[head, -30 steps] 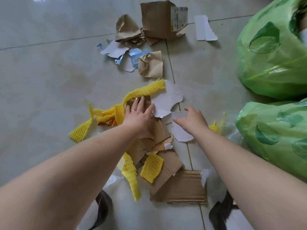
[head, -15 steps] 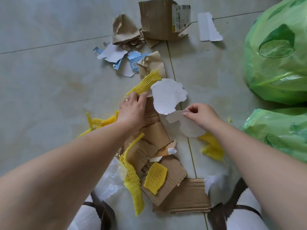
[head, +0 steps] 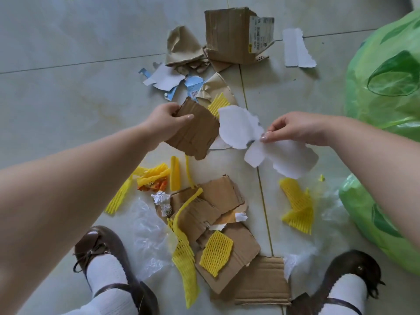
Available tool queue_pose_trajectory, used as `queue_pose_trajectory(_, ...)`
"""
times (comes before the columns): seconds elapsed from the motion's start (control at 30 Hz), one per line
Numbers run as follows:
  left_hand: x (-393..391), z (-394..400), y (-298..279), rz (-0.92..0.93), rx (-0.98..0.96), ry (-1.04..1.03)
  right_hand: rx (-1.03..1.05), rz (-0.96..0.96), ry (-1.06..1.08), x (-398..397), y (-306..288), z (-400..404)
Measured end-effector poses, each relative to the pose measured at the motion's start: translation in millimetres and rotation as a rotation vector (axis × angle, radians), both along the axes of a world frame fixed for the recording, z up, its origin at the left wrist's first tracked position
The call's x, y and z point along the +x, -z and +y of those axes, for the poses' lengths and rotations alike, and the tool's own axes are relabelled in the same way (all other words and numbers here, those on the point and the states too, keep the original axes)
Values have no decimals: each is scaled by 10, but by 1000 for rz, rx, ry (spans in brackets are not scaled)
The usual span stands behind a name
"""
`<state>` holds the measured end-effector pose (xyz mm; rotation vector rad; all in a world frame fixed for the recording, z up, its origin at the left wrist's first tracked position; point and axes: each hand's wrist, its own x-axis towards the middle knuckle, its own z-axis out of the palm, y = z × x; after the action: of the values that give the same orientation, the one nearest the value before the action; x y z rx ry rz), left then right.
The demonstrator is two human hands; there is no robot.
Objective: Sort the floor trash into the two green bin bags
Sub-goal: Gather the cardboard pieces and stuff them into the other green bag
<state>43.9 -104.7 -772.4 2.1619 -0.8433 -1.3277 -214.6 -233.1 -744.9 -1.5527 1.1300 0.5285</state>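
Observation:
My left hand point(head: 167, 120) grips a torn brown cardboard piece point(head: 195, 133) held above the floor. My right hand point(head: 293, 128) pinches torn white paper pieces point(head: 281, 155), which hang in the air beside the cardboard. Below them lie more cardboard scraps point(head: 227, 253), yellow foam netting point(head: 297, 208) and clear plastic film point(head: 150, 242). Two green bin bags stand at the right: a far one point(head: 386, 83) and a near one point(head: 372, 223).
A crushed cardboard box point(head: 231, 35), crumpled brown paper point(head: 181, 46), blue and white paper scraps point(head: 168, 78) and a white paper strip point(head: 295, 48) lie farther away on the tiled floor. My brown shoes point(head: 102, 251) stand at the bottom.
Both hands have lifted off the floor. The left now holds a cardboard piece up; the right has raised the white paper pieces. The view has pulled back, showing my shoes.

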Motion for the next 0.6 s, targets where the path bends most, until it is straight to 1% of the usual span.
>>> queue_pose_trajectory(0.1, 161, -106, -52, 371, -109, -194, 127, 36, -34, 72, -65, -94)
queue_pose_trajectory(0.13, 213, -147, -51, 453, -135, -230, 153, 42, -32, 104, -62, -110)
queue_pose_trajectory(0.17, 252, -194, -41, 490, -152, -252, 133, 49, -38, 143, -50, -116)
queue_pose_trajectory(0.2, 276, -247, -28, 497, -169, -270, 62, 49, -38, 188, -12, -120)
queue_pose_trajectory(0.3, 290, -429, 43, 463, -190, -329, -231, -3, 89, 362, 200, -101)
queue_pose_trajectory(0.37, 267, -568, 104, 395, -168, -330, -439, 22, 117, 450, 370, -109)
queue_pose_trajectory(0.4, 247, -640, 127, 352, -152, -314, -505, 44, 117, 475, 447, -126)
queue_pose_trajectory(0.53, 172, -898, 278, 132, -70, -204, -544, 103, 146, 522, 646, -184)
queue_pose_trajectory(0.6, 119, -986, 327, 22, -37, -108, -622, 131, 107, 542, 699, -175)
